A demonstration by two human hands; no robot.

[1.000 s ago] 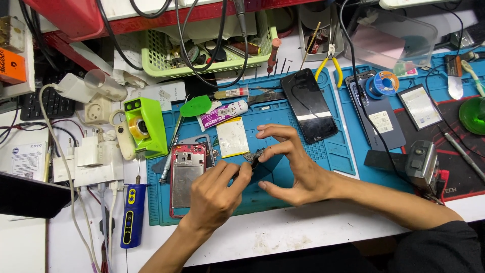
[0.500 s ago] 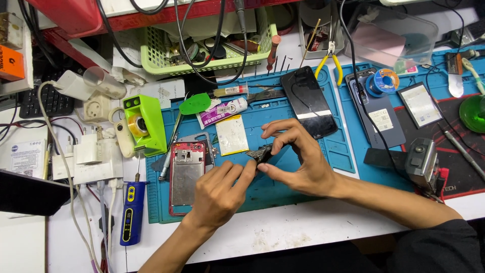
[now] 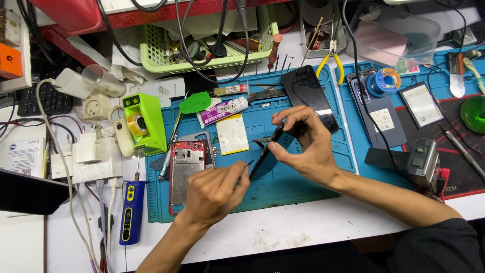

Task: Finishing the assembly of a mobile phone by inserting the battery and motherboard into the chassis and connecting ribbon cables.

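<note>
My right hand (image 3: 306,147) grips a thin dark phone panel (image 3: 266,153), tilted up on edge above the blue work mat (image 3: 303,177). My left hand (image 3: 214,192) pinches a small thin tool (image 3: 247,164) whose tip touches the lower edge of that panel. An opened phone frame with a red rim (image 3: 186,172) lies flat on the mat just left of my left hand. A pale flat battery (image 3: 232,134) lies beyond it.
A black phone (image 3: 309,96) lies at the mat's far edge, with tweezers, a tube and a green pry tool beside it. A green tape holder (image 3: 144,124) and a blue electric screwdriver (image 3: 130,215) stand left. Another phone, solder reel and small device lie right. A green basket sits behind.
My right hand has lifted and tipped the dark panel from low on the mat to steeply on edge. My left hand has drawn back slightly, its tool tip now at the panel's lower edge.
</note>
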